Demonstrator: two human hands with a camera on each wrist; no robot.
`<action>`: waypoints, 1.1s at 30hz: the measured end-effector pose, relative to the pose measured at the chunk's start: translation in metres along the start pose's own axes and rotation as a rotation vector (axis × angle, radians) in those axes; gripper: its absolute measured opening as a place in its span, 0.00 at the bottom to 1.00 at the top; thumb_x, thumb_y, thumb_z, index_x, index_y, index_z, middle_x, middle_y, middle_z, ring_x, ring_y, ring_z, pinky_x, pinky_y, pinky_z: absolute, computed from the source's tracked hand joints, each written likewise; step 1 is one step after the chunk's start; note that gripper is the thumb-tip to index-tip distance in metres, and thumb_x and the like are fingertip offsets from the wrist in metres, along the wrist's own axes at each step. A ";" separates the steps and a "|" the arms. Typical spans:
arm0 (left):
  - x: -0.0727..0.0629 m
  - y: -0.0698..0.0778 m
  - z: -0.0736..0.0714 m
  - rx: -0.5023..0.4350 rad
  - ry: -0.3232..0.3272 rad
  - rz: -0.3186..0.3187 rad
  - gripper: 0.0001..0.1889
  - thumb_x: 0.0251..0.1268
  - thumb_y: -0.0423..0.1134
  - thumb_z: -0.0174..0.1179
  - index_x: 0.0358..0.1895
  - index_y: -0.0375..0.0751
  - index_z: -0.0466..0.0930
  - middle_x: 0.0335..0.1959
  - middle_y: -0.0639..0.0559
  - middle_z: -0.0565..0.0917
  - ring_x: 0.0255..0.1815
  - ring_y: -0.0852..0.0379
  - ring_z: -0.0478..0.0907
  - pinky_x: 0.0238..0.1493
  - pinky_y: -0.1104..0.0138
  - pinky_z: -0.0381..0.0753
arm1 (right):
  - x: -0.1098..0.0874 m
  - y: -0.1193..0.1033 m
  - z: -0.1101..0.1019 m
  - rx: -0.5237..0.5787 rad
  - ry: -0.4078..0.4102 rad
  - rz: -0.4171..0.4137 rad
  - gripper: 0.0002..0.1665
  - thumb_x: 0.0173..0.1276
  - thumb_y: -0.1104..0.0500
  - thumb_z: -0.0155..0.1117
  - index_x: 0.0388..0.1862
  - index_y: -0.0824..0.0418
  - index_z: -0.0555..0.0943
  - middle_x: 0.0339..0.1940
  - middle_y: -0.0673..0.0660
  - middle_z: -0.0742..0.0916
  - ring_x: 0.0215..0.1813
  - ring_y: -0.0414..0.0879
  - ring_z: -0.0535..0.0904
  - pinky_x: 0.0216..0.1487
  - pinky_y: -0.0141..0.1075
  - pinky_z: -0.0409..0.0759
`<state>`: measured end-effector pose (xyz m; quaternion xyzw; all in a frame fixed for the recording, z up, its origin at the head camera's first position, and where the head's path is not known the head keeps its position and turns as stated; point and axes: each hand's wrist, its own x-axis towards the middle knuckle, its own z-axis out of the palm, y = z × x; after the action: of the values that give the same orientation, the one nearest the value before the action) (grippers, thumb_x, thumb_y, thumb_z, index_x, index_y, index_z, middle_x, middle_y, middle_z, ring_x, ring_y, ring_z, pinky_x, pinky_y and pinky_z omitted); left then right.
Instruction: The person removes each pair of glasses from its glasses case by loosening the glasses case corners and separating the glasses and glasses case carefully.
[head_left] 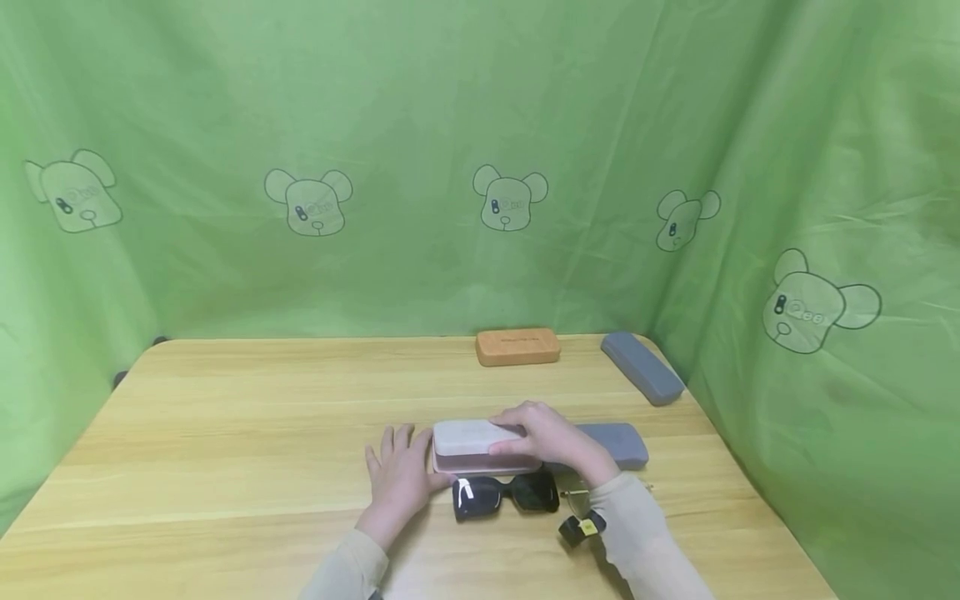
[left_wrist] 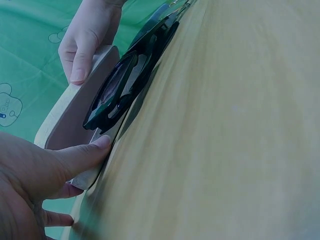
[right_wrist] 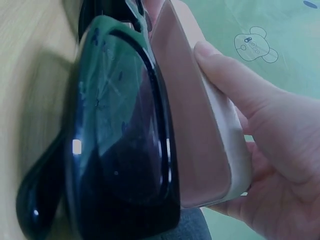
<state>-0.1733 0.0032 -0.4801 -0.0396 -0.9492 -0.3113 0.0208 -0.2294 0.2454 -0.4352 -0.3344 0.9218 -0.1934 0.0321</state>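
A pale grey glasses case (head_left: 468, 437) with a pinkish lining lies at mid-table, its lid raised. My right hand (head_left: 551, 437) pinches the lid near its right end, thumb on the front edge in the right wrist view. At the case's left end, my left hand (head_left: 401, 475) has its fingers spread, and its thumb (left_wrist: 82, 157) rests along the front of the base. Black sunglasses (head_left: 506, 495) stand just in front of the case; their dark lens (right_wrist: 122, 125) looms large in the right wrist view.
A grey-blue case (head_left: 618, 446) lies right of the open one, partly behind my right arm. Thin-framed glasses (head_left: 577, 500) and a black item with a yellow patch (head_left: 581, 528) sit near that wrist. An orange case (head_left: 517, 347) and another grey-blue case (head_left: 642, 368) are at the back.
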 end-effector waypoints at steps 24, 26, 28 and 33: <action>0.002 0.000 0.000 0.021 -0.008 -0.011 0.43 0.42 0.58 0.74 0.64 0.43 0.73 0.71 0.36 0.67 0.74 0.28 0.54 0.70 0.28 0.42 | -0.002 -0.014 0.003 -0.091 0.007 0.101 0.37 0.46 0.41 0.78 0.54 0.58 0.83 0.49 0.52 0.88 0.47 0.46 0.80 0.48 0.39 0.79; 0.002 0.000 0.000 0.024 -0.010 -0.012 0.43 0.42 0.58 0.74 0.64 0.43 0.73 0.71 0.36 0.67 0.74 0.28 0.54 0.70 0.28 0.42 | -0.001 -0.015 0.004 -0.088 0.005 0.115 0.37 0.45 0.41 0.79 0.53 0.57 0.83 0.48 0.52 0.88 0.46 0.45 0.79 0.47 0.39 0.79; 0.002 0.001 0.000 0.024 -0.009 -0.010 0.43 0.41 0.58 0.74 0.64 0.43 0.73 0.71 0.35 0.67 0.74 0.28 0.54 0.70 0.27 0.42 | -0.001 -0.016 0.005 -0.081 0.003 0.128 0.37 0.44 0.41 0.79 0.53 0.57 0.83 0.47 0.51 0.88 0.45 0.44 0.78 0.45 0.39 0.79; 0.001 0.002 -0.002 0.025 -0.009 -0.004 0.43 0.41 0.57 0.74 0.64 0.41 0.74 0.70 0.35 0.68 0.74 0.27 0.55 0.69 0.27 0.43 | -0.001 -0.018 0.006 -0.095 0.006 0.128 0.38 0.43 0.40 0.80 0.52 0.56 0.83 0.45 0.52 0.88 0.44 0.43 0.78 0.45 0.39 0.80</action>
<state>-0.1738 0.0036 -0.4770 -0.0388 -0.9533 -0.2992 0.0166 -0.2168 0.2317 -0.4340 -0.2752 0.9496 -0.1481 0.0257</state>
